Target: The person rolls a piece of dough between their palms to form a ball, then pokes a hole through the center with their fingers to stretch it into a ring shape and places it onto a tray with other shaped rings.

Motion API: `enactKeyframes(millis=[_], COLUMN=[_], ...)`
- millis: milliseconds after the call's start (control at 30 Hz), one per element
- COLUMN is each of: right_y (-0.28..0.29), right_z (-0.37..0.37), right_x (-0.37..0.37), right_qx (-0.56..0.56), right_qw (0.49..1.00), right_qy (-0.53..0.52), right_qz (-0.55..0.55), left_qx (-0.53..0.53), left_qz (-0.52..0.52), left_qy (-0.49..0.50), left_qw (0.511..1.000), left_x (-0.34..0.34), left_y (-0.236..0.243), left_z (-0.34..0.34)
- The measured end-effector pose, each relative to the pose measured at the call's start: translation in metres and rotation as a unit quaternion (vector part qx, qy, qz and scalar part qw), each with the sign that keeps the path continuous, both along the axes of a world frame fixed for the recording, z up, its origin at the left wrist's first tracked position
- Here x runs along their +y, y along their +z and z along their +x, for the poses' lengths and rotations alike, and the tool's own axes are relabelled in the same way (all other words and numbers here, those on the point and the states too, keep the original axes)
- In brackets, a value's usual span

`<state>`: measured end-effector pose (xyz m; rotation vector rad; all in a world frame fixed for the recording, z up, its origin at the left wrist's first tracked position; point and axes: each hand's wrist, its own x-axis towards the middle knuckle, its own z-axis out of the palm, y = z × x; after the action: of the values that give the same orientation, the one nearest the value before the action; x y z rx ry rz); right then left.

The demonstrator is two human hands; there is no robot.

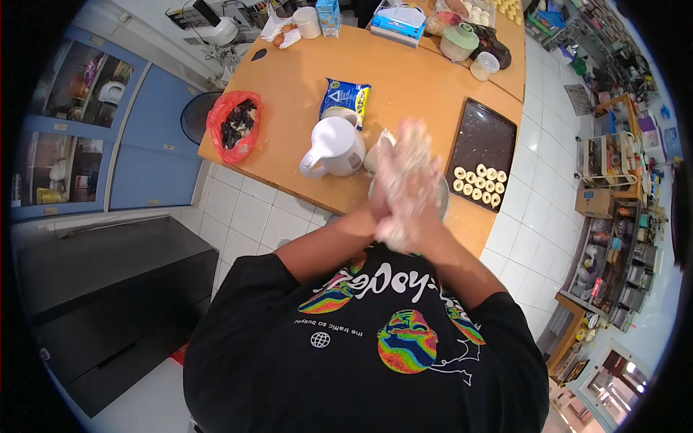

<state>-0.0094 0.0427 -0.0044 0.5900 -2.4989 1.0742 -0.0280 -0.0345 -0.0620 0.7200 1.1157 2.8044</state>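
Observation:
My left hand (pixel 384 180) and my right hand (pixel 419 173) press against each other over the table's near edge. Pale, sticky dough or flour coats both. Motion smears the fingers, and whether anything lies between the palms is hidden. Under them a round bowl (pixel 443 196) shows only part of its rim. A white lidded pitcher (pixel 338 148) stands left of my hands, with a blue and yellow packet (pixel 349 98) behind it. To the right, a dark baking tray (pixel 485 133) carries several small ring-shaped dough pieces (pixel 479 185) at its near end.
A red plastic bag (pixel 216 119) with dark contents sits at the wooden table's (pixel 289 86) left edge. Farther back are a blue tissue box (pixel 397 30), a green-lidded container (pixel 459 42), a small jar (pixel 484 66), eggs (pixel 287 29) and a blue carton (pixel 328 17).

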Motion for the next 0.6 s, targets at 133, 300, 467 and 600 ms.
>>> enactKeyframes(millis=[133,300,467,600], right_y=[-0.018,-0.012,-0.013,-0.011], right_z=[0.004,-0.007,0.019,-0.008], right_x=[0.017,0.016,0.012,0.036], right_qx=[0.133,-0.024,0.012,-0.056], right_qw=[0.982,0.999,0.989,0.996], right_qy=[0.124,-0.016,0.132,-0.011], right_qz=[0.052,0.042,0.062,0.074], left_qx=[-0.343,-0.192,-0.409,-0.332], left_qz=[0.229,0.121,0.243,0.109], left_qy=[-0.347,-0.143,-0.307,-0.349], left_qw=[0.842,0.964,0.824,0.869], left_x=[-0.033,0.029,-0.021,-0.010], left_y=[0.024,0.025,0.001,0.013], left_z=[-0.022,0.015,-0.012,0.004])
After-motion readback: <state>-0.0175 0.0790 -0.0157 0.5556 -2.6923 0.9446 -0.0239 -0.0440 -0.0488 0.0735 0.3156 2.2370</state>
